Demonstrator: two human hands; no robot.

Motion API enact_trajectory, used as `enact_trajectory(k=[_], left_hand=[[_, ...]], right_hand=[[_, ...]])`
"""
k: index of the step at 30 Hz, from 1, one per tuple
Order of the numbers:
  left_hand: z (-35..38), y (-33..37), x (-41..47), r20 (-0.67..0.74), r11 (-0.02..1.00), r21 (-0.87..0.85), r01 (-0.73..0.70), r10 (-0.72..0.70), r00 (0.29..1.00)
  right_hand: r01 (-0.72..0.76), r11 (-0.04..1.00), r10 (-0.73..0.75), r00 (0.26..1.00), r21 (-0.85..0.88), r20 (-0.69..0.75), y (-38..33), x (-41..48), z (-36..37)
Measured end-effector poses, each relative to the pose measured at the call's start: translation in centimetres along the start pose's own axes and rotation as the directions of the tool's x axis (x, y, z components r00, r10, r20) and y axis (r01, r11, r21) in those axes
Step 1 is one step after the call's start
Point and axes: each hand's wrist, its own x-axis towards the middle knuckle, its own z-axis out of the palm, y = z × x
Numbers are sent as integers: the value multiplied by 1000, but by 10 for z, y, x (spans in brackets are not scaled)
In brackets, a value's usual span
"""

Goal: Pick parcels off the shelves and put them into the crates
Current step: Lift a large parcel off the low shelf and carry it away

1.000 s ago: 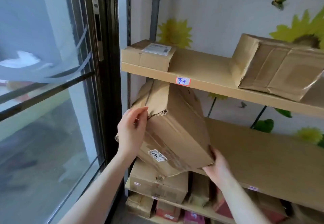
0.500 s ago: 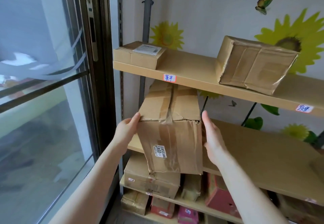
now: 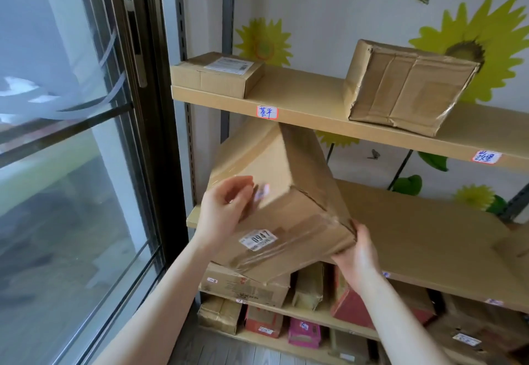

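Since half a second ago the 0947 parcel (image 3: 286, 193) has swung from square-on to a hard tilt, with one near corner dropped toward 4 o'clock. Both hands have shifted their hold. Left hand (image 3: 226, 210) is now at the parcel's 9 o'clock, fingers bent against its left face beside a small blurred sticker; blur hides the thumb. Right hand (image 3: 356, 250) is wrapped round the low corner at 4 o'clock, fingers curled over the edge.

The parcel hangs at the left end of the middle shelf (image 3: 429, 236), its top end just under the top shelf (image 3: 315, 113). Can't tell if its far end touches the middle shelf. The white label (image 3: 258, 239) faces out on the near face, under glossy tape.

On the top shelf, a flat box (image 3: 217, 75) sits at 11 o'clock from the parcel and a taped box (image 3: 406, 87) at 2 o'clock, well apart. At 6 o'clock the lower shelves are packed:
- a brown carton (image 3: 243, 287) just beneath the parcel
- a red box (image 3: 349, 307)
- a pink box (image 3: 303, 333)

A dark window frame (image 3: 154, 107) stands at 9 o'clock. Sunflower decals (image 3: 472, 47) are on the wall.
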Motion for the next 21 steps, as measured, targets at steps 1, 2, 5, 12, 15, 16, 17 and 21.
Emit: enact_trajectory(k=[1,2,5,12,15,16,17,21], left_hand=[[0,-6,0,-6,998,63,12,-12,1000],[-2,-12,2,-37,981,191,43,-37,999],[-13,-38,6,-104,886,330,324,-307,946],[-6,-55,10,159,854,-145,500,-479,863],[-6,-53,7,193,864,-142,483,-454,870],[-6,-53,6,203,864,-143,482,-451,869],[-6,-54,4,211,865,-146,479,-446,870],[-5,-54,-1,226,870,-168,464,-424,877]], right_hand=[[4,999,-5,1000,-32,-27,-1,2,-9],[4,997,-8,999,-79,-44,-3,2,-17],[10,990,-25,994,-143,-106,-6,10,-37],[-28,983,-10,978,-180,-209,-5,15,-44],[-38,988,1,971,-151,-238,-3,17,-45],[-34,990,1,971,-134,-241,-3,18,-46],[-31,992,0,970,-123,-243,-2,18,-46],[-20,996,-4,966,-92,-259,2,22,-49]])
